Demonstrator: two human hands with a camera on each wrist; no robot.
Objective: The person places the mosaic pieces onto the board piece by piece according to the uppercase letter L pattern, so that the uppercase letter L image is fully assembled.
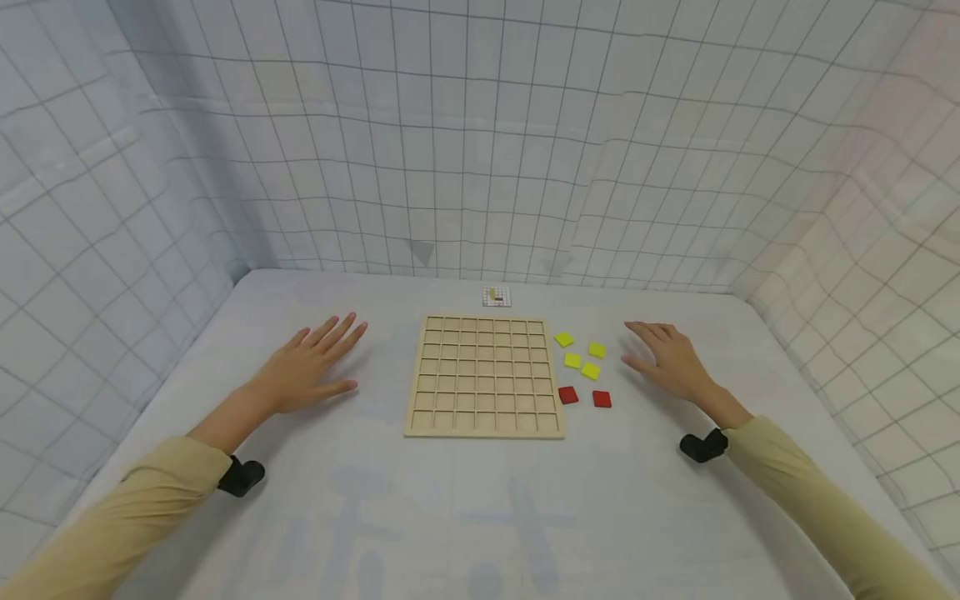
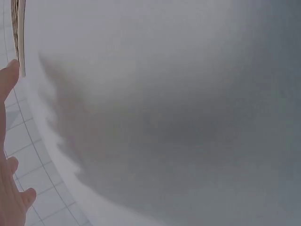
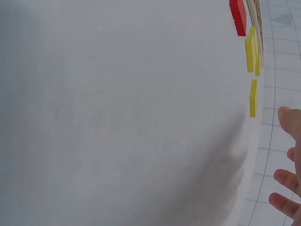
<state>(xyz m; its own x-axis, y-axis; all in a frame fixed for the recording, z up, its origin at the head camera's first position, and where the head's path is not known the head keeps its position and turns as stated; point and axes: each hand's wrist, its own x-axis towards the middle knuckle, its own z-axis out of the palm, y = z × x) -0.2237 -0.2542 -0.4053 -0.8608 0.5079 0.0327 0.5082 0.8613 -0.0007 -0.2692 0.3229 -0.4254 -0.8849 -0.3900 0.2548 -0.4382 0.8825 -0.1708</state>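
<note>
A pale wooden grid board [image 1: 483, 435] with square recesses lies mid-table in the head view. To its right are several yellow square tiles [image 1: 572, 361] and two red square tiles [image 1: 602, 399], one red tile touching or nearly touching the board's edge. My left hand [image 1: 303, 371] is spread left of the board, holding nothing. On the other side, my right hand [image 1: 667, 362] is nearest the yellow tiles, fingers extended and nothing held. The right wrist view shows a red tile [image 3: 238, 17] and a yellow tile [image 3: 253, 99] beyond the hand's reach.
A small card [image 1: 497, 297] with a printed grid and coloured squares lies behind the board. White cloth with dark grid lines [image 1: 510, 167] walls the back and sides. Black wrist straps [image 1: 242, 477] sit at the sleeve cuffs.
</note>
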